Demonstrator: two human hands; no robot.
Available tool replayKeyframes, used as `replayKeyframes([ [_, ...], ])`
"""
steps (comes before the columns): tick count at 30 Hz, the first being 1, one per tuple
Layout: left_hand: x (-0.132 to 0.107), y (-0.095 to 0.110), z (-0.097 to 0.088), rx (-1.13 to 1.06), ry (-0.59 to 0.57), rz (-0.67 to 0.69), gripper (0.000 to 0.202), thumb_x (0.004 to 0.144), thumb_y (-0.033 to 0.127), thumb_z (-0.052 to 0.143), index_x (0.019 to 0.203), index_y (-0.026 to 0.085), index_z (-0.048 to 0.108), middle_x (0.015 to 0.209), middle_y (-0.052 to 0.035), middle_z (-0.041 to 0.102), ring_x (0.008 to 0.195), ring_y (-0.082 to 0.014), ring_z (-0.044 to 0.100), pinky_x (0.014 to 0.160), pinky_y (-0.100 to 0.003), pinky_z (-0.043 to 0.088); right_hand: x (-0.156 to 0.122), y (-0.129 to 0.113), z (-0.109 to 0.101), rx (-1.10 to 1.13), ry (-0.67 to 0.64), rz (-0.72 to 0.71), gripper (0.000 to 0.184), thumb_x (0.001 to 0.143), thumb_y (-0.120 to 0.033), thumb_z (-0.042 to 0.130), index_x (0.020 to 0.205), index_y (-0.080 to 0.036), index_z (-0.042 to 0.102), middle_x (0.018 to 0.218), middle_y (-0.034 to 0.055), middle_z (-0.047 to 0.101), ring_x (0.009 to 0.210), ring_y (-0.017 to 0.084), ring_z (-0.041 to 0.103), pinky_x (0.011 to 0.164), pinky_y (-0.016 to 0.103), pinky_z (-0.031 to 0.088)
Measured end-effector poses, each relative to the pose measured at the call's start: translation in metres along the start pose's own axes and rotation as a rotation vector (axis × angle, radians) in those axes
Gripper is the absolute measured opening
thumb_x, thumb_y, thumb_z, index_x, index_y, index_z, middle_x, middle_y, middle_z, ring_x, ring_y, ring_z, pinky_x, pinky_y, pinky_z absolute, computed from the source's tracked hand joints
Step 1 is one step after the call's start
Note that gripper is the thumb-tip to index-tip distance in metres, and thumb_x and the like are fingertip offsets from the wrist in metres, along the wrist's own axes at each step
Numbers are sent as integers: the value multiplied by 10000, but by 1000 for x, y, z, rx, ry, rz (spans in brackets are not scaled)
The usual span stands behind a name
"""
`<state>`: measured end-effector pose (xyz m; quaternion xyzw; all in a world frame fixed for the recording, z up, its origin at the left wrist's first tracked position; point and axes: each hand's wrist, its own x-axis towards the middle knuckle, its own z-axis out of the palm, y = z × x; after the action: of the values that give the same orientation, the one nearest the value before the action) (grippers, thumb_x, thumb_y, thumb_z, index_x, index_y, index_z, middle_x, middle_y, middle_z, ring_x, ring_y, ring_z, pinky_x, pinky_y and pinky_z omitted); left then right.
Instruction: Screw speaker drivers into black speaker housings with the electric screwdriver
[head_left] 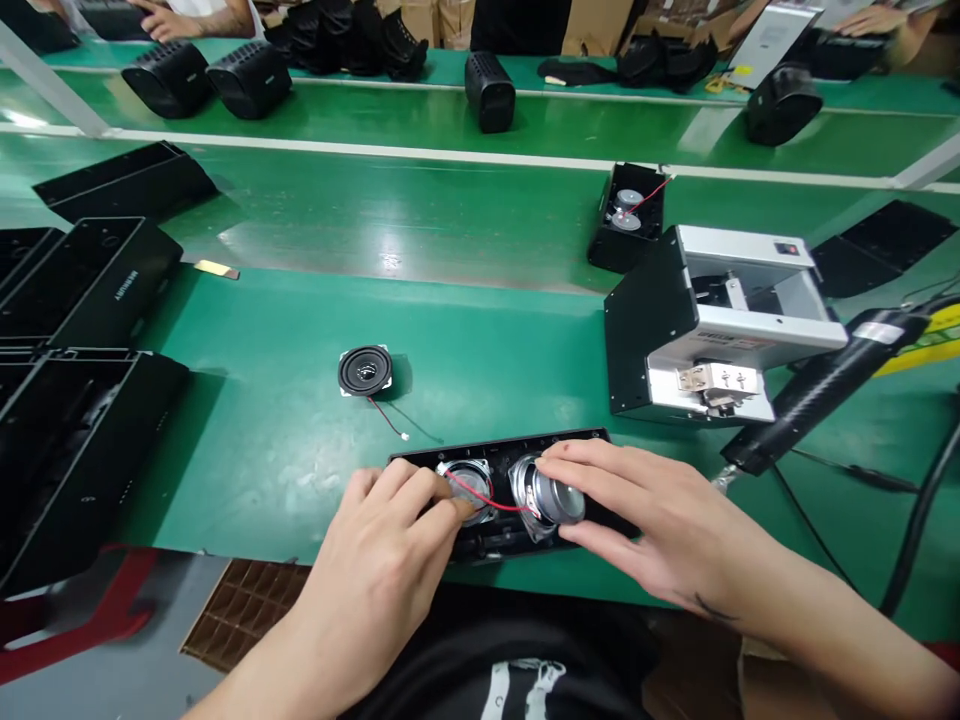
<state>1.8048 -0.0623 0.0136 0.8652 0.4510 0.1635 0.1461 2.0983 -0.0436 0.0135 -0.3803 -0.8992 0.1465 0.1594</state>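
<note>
A black speaker housing [491,543] lies open in front of me at the table's near edge. Two round speaker drivers with metal backs are at it. My right hand [637,500] grips the right speaker driver [559,500], which is tilted, its magnet between thumb and fingers. The left speaker driver [474,480] sits flatter in the housing. My left hand [397,530] is closed beside it, fingertips at its edge; what they pinch is hidden. A red wire [499,506] runs between the two drivers. Another speaker driver [366,370], cone up with a thin lead, lies farther back.
Black housings [97,280] are stacked at left. A grey-and-black machine [720,320] stands at right, beside a black cylindrical tool [825,390] with cables. Beyond is a green conveyor [360,210] carrying a housing with drivers [628,215]. Co-workers' hands [169,20] show across it.
</note>
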Motion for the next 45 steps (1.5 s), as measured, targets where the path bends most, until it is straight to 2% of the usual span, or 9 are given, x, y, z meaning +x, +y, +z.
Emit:
replayKeyframes([
  [3,-1,-2,6,-13,31,4,178,1066,119,496,1088,216,644,965,-16,645,873,-199,494,728,-376,282,5,1,4,-154,14,-39,378,1039,-325,546,1404,-226,536,1350,72,677,1156,232,691,874,412,622],
  [7,-1,-5,8,-19,45,12,185,1069,124,493,1074,225,648,935,-3,653,848,-195,492,730,-378,271,13,0,7,-206,2,-52,343,1039,-339,538,1359,-217,562,1282,68,709,1099,237,715,814,420,608],
  [13,0,-10,10,-27,70,23,183,1062,124,507,1036,232,654,902,16,652,837,-191,502,746,-381,271,21,-5,14,-232,-37,-36,433,881,-270,779,1270,-204,603,1171,61,730,1003,252,730,723,404,567],
  [16,1,-11,11,-30,76,34,184,1058,122,506,996,219,649,878,13,638,825,-192,501,751,-383,276,22,-5,14,-237,-42,-28,466,851,-267,816,1265,-210,611,1168,53,728,998,249,727,718,397,549],
  [19,1,-11,12,-28,88,42,189,1056,110,498,1014,215,649,897,9,654,822,-192,507,747,-384,272,22,-5,14,-245,-34,-42,394,907,-304,759,1260,-203,617,1168,56,731,991,243,725,710,391,531],
  [22,0,-12,13,-12,92,50,194,1056,104,495,1035,217,652,908,10,666,817,-190,514,751,-387,270,21,-3,15,-253,-3,-53,290,1024,-366,578,1254,-197,630,1151,62,739,981,226,727,733,387,526],
  [25,-1,-11,14,4,88,54,193,1057,110,493,1050,215,654,918,4,666,827,-194,524,773,-393,284,22,-2,16,-247,29,-60,329,1069,-401,455,1245,-198,647,1148,63,746,975,211,728,756,378,533],
  [37,0,-11,11,1,68,56,209,1060,105,471,1044,213,650,920,6,655,821,-192,530,765,-390,278,17,0,14,-191,-62,-63,315,1019,-270,561,1320,-191,616,1239,106,707,1042,272,709,809,463,632],
  [45,0,-10,13,4,68,56,191,1059,102,475,1062,205,636,943,5,660,816,-184,534,752,-391,279,16,1,17,-142,-12,-58,306,1042,-293,524,1309,-177,618,1217,115,713,1049,260,714,825,441,638],
])
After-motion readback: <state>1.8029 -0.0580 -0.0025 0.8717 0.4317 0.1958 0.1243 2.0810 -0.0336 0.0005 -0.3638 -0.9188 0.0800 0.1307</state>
